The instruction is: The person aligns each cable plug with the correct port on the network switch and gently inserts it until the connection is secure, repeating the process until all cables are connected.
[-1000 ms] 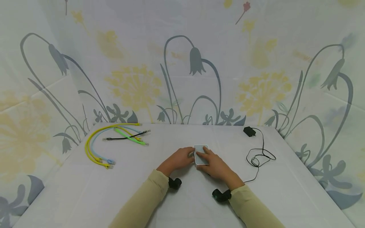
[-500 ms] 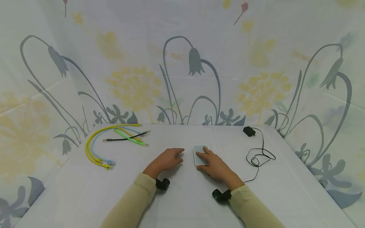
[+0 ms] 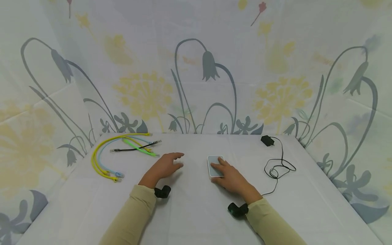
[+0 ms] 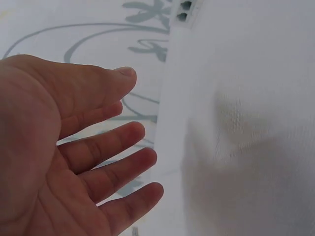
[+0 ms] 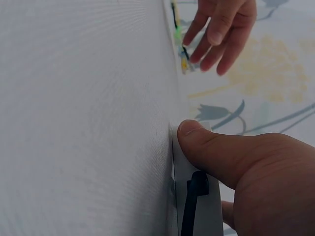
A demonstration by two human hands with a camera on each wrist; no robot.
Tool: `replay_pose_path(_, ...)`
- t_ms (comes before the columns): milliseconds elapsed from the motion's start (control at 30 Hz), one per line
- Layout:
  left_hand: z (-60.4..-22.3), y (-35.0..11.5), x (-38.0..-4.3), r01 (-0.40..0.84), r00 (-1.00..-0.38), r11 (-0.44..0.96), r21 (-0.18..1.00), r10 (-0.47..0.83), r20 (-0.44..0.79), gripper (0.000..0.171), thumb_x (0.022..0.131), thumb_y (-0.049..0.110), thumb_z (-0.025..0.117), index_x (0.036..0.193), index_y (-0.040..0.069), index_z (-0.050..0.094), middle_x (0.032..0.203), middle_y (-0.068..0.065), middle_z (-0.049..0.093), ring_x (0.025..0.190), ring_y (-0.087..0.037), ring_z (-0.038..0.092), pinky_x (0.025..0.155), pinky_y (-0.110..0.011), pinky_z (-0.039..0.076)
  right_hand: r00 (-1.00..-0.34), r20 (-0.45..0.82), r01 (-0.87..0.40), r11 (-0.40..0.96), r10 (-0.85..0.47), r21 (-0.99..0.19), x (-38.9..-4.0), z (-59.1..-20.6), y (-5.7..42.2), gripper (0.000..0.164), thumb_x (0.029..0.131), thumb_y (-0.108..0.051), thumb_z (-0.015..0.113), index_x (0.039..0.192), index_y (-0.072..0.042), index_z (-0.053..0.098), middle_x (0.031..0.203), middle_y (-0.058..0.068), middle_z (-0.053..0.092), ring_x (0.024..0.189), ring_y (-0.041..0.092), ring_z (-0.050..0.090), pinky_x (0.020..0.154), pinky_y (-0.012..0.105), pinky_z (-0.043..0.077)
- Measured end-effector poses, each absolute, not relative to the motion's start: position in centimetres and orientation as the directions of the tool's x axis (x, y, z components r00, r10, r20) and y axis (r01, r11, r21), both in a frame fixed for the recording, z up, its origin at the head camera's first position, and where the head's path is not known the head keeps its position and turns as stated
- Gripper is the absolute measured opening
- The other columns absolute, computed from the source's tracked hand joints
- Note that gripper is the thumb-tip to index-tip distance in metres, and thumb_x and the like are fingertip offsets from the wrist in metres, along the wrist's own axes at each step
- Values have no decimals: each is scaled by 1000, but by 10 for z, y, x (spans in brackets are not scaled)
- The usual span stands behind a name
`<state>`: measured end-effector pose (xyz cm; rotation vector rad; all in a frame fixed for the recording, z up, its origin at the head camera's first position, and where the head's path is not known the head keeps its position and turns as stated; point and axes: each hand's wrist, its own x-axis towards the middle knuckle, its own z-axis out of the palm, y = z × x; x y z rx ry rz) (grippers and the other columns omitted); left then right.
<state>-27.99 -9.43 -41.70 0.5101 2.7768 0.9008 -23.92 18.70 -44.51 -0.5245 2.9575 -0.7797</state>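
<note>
A small white network box (image 3: 214, 161), grey on top, lies mid-table. My right hand (image 3: 231, 175) holds it, fingers over the top and thumb (image 5: 216, 147) against the near side. In the right wrist view, a black cord plug (image 5: 198, 184) sits in that same side of the box (image 5: 211, 216). My left hand (image 3: 165, 166) hovers to the left, holding nothing, with its fingers spread and slightly bent in the left wrist view. Two dark port openings (image 4: 183, 11) show on a white edge at the top of that view.
At the back left lie several network cables: yellow (image 3: 94, 154), light blue (image 3: 102, 164), bright green (image 3: 145, 151) and black (image 3: 124, 149). A black power adapter (image 3: 267, 141) stands back right, its thin cord (image 3: 273, 160) looping towards my right wrist. A flower-patterned curtain (image 3: 196, 95) hangs behind.
My left hand has let go of the box's left side and moved left towards the cables, its fingers opening. The right hand and the box have stayed in place.
</note>
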Motion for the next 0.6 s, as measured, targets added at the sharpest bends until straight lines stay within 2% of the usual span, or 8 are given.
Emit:
replay_pose_path(200,-417,-105,-284,244,-937,775,583,344,-64,49,97,25,58,144,12,47,146,-13,48,135,-33,45,109,-51,38,-941,47,-315,813,-336,-489,-240,-447,187,59,90,-35,67,144,-20,49,158,18,26,143,42,30,110,58,34)
replay_pose_path(367,-418,-114,-288,167,-961,807,567,261,-88,50,97,26,58,144,11,47,146,-14,48,136,-34,43,109,-52,37,-943,45,-309,820,-329,-481,-242,-449,188,59,90,-36,67,144,-20,49,158,17,26,143,42,30,110,57,34)
replay_pose_path(600,-423,-126,-291,132,-979,831,540,194,-59,49,96,23,59,141,6,49,147,-22,43,137,-41,38,110,-55,35,-943,43,-309,821,-329,-480,-241,-448,187,59,90,-36,67,144,-21,49,159,16,26,143,42,30,110,57,34)
